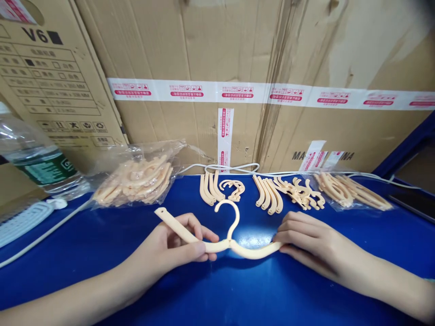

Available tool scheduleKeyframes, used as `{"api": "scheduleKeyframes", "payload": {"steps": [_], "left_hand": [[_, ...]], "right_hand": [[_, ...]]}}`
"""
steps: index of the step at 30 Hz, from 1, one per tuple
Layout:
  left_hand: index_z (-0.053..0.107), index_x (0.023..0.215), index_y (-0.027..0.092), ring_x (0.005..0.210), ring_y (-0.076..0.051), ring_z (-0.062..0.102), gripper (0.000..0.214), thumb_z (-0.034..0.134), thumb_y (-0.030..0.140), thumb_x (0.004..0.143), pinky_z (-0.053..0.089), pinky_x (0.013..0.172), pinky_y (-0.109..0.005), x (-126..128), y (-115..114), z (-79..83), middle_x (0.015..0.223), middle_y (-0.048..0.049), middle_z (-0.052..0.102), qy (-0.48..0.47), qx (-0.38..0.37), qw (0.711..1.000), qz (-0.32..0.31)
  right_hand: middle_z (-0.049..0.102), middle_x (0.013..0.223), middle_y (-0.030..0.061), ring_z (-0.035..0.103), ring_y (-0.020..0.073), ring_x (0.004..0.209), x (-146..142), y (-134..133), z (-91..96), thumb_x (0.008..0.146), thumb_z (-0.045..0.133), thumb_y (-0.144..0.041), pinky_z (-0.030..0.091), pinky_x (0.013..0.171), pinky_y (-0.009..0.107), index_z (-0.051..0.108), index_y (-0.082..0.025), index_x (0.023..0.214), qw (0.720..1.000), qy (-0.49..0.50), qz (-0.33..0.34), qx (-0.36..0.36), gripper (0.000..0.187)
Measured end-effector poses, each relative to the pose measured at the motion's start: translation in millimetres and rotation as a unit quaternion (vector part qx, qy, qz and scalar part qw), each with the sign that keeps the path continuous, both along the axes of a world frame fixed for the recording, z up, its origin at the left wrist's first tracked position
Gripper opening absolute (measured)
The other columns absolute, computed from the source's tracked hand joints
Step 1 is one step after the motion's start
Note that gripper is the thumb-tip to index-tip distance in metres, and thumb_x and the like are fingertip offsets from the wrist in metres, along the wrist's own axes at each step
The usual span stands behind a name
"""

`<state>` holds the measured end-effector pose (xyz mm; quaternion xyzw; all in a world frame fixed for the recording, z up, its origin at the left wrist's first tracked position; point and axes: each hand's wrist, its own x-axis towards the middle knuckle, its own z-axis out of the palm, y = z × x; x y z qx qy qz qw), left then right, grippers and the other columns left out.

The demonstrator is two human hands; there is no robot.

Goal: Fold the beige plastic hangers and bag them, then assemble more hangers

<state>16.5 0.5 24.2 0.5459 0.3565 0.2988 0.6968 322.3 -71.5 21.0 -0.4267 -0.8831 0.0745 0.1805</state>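
A cream plastic clothes hanger (253,252) is held above the blue table between both hands. Its hook rises from the joint in the middle, where the two curved arms meet. My left hand (180,240) is closed around the left arm, whose holed end sticks out up and to the left. With fingertips pinched, my right hand (311,242) grips the end of the right arm and hides its tip. Behind the hanger lie loose hanger arms (212,188), a small group of hooks (234,188), more hanger arms (268,194) and a pile of hooks (301,192).
At the back left is a clear bag of hanger parts (139,179), beside a water bottle (44,158) and a hairbrush (25,222). Another bag of parts (353,190) lies back right, near a dark phone (413,206). A white cable (234,168) runs before the cardboard boxes (190,50).
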Motion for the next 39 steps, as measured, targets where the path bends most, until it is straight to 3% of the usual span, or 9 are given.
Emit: {"api": "scheduleKeyframes", "payload": {"steps": [5, 8, 11, 15, 18, 27, 31, 39], "left_hand": [[0.067, 0.077, 0.015, 0.071, -0.015, 0.07, 0.019, 0.081, 0.025, 0.07, 0.057, 0.068, -0.022, -10.8, 21.6, -3.0, 0.088, -0.0053, 0.072, 0.012, 0.049, 0.995, 0.089], [0.066, 0.077, 0.016, 0.064, -0.014, 0.067, 0.016, 0.078, 0.026, 0.072, 0.055, 0.061, -0.022, -17.9, 33.5, -7.0, 0.075, -0.0037, 0.07, 0.06, 0.139, 0.988, 0.008], [0.064, 0.078, 0.017, 0.056, -0.011, 0.059, 0.012, 0.074, 0.024, 0.076, 0.049, 0.056, -0.021, -22.0, 35.1, -6.5, 0.072, -0.0023, 0.066, 0.102, 0.247, 0.961, -0.071], [0.062, 0.074, 0.017, 0.054, -0.009, 0.045, 0.009, 0.067, 0.021, 0.08, 0.04, 0.054, -0.021, -24.0, 32.4, -2.1, 0.072, -0.0017, 0.06, 0.165, 0.394, 0.895, -0.132], [0.061, 0.072, 0.018, 0.056, -0.01, 0.044, 0.012, 0.064, 0.021, 0.082, 0.037, 0.054, -0.023, -24.3, 33.1, -1.9, 0.068, -0.0014, 0.058, 0.199, 0.462, 0.851, -0.148], [0.061, 0.069, 0.019, 0.06, -0.012, 0.051, 0.015, 0.064, 0.021, 0.083, 0.039, 0.056, -0.022, -20.2, 33.5, -4.2, 0.069, -0.0022, 0.061, 0.187, 0.516, 0.832, -0.082], [0.06, 0.072, 0.018, 0.061, -0.012, 0.05, 0.014, 0.061, 0.021, 0.085, 0.039, 0.056, -0.023, -20.8, 35.6, -6.9, 0.072, -0.0021, 0.061, 0.206, 0.517, 0.826, -0.087], [0.062, 0.088, 0.019, 0.079, -0.013, 0.06, 0.012, 0.052, 0.013, 0.091, 0.048, 0.07, -0.024, -23.5, 51.2, -19.4, 0.092, -0.0034, 0.066, 0.199, 0.568, 0.795, -0.073]], "right_hand": [[0.064, 0.095, 0.0088, 0.06, 0.0205, 0.086, 27.8, 2.8, 7.4, 0.095, 0.047, -0.021, 0.049, 0.074, 0.033, 0.064, -0.022, 0.101, 0.999, 0.01, -0.043, -0.014, 0.018], [0.064, 0.097, 0.009, 0.06, 0.0205, 0.088, 33.5, 2.7, 9.9, 0.095, 0.046, -0.018, 0.049, 0.075, 0.033, 0.064, -0.023, 0.103, 0.999, 0.011, -0.036, -0.024, 0.02], [0.063, 0.098, 0.0099, 0.059, 0.0201, 0.089, 32.9, 2.4, 10.5, 0.095, 0.043, -0.014, 0.049, 0.075, 0.033, 0.063, -0.021, 0.106, 1.0, -0.004, -0.014, -0.026, 0.024], [0.062, 0.1, 0.0107, 0.058, 0.0195, 0.089, 31.7, 3.1, 9.0, 0.096, 0.041, -0.013, 0.049, 0.075, 0.032, 0.061, -0.02, 0.105, 1.0, -0.008, -0.008, -0.026, 0.023], [0.063, 0.099, 0.0101, 0.059, 0.0197, 0.089, 32.2, 3.5, 6.8, 0.095, 0.044, -0.015, 0.05, 0.075, 0.032, 0.062, -0.02, 0.103, 0.999, 0.007, -0.018, -0.031, 0.021], [0.066, 0.097, 0.0096, 0.061, 0.0201, 0.089, 28.2, 3.4, 5.9, 0.095, 0.046, -0.017, 0.051, 0.076, 0.032, 0.062, -0.021, 0.103, 0.999, 0.012, -0.041, -0.006, 0.019], [0.067, 0.097, 0.0092, 0.063, 0.0206, 0.09, 29.0, 5.5, 1.9, 0.095, 0.047, -0.018, 0.052, 0.078, 0.032, 0.064, -0.022, 0.104, 0.998, 0.024, -0.049, 0.01, 0.02], [0.067, 0.096, 0.0078, 0.064, 0.0182, 0.087, 32.5, 12.6, -7.3, 0.095, 0.05, -0.017, 0.053, 0.075, 0.03, 0.062, -0.02, 0.105, 0.991, 0.026, -0.068, 0.114, 0.016]]}}
